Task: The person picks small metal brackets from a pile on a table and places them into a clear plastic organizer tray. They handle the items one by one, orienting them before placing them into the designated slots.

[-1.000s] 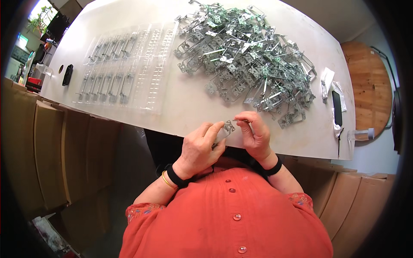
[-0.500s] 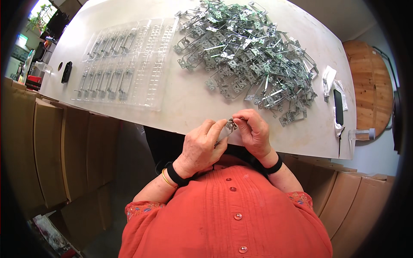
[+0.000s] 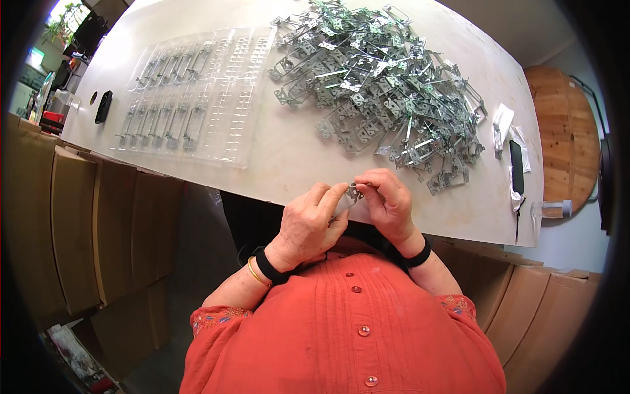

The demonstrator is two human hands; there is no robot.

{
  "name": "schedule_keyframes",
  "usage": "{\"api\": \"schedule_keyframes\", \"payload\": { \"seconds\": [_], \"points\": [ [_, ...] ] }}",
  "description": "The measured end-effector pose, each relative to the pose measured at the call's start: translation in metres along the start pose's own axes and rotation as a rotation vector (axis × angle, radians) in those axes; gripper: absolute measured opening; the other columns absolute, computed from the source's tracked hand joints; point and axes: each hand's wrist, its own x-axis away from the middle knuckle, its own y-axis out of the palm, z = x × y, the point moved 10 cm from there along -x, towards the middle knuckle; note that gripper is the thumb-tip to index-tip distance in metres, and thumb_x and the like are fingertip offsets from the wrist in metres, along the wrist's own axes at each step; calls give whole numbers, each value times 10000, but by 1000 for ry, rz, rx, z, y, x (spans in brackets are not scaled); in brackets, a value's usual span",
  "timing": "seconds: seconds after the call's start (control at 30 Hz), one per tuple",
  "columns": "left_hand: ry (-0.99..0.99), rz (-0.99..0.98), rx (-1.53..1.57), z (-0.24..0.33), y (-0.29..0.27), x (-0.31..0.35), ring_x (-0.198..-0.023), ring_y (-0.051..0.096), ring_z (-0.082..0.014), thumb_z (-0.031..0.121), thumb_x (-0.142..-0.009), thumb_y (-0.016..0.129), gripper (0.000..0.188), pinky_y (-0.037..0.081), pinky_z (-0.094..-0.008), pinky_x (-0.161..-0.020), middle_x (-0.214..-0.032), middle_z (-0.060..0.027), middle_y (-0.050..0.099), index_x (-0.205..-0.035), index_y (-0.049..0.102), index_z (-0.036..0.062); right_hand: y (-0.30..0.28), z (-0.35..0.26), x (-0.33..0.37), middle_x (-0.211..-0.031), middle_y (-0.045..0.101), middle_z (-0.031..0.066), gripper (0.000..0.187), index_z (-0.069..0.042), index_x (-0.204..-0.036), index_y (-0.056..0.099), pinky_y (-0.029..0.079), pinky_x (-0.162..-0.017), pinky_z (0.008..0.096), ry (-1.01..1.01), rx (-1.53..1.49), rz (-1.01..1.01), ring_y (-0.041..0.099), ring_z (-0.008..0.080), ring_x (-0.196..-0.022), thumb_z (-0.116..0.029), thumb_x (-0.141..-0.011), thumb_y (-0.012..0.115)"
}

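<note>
A small metal bracket with cut-out holes is held between my two hands, just off the table's near edge. My left hand grips its left end between thumb and fingers, and a thin shiny strip or rod shows there. With thumb and forefinger pinched, my right hand holds its right end; whether a second small part is in that pinch cannot be made out. Beyond my hands, a large heap of similar metal brackets with rods spreads over the table. To the left lies a clear plastic tray with several such parts in its slots.
The white table carries a black object at left, and a dark phone-like object beside white wrappers at right. Cardboard boxes stand along the left, more boxes at lower right. A round wooden board leans at right.
Both hands keep their hold on the metal bracket with hardly any movement. The whole view has shifted very slightly.
</note>
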Motion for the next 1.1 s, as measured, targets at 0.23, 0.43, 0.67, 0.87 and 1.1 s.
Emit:
{"api": "schedule_keyframes", "payload": {
  "seconds": [0.23, 0.43, 0.67, 0.87, 1.1],
  "points": [
    [-2, -2, 7, 1, -1, -1, -721, 698, -283, 81, -839, 808, 460, 572, -387, -650, -988, -123, 673, -1279, 681, 33, 1, -2, 0, -1013, 726, 113, 170, -31, -1106, 741, 583, -705, 341, -11, 9, 8, 717, 247, -835, 41, -953, 765],
    [1, -1, 9, 0, 0, -1, -716, 703, -257, 60, -824, 830, 475, 574, -377, -642, -987, -120, 685, -1277, 689, 40, 2, 5, 2, -1026, 730, 110, 182, -31, -1122, 744, 583, -705, 337, -26, -1, -7, 722, 246, -844, 39, -954, 764],
    [-4, -1, 6, 0, -1, -1, -721, 706, -261, 59, -823, 829, 477, 574, -380, -642, -994, -119, 687, -1278, 688, 46, 1, -4, -1, -1006, 729, 108, 142, -31, -1072, 734, 578, -702, 343, -32, 2, 8, 713, 247, -828, 11, -947, 788],
    [-4, -5, 7, -1, 0, -1, -738, 717, -264, 70, -822, 835, 478, 578, -379, -645, -1023, -123, 704, -1277, 690, 49, 2, 5, 1, -993, 726, 103, 136, -36, -1061, 710, 571, -703, 348, 4, 22, -22, 711, 249, -831, -15, -956, 793],
    [-11, -11, -14, -1, -6, -2, -801, 727, -285, 97, -817, 854, 467, 587, -392, -701, -1001, -123, 723, -1256, 703, 49, -1, 10, 3, -1032, 755, 116, 127, -36, -1117, 681, 575, -738, 323, 56, -92, 32, 721, 227, -841, -74, -1021, 754]
  ]
}}
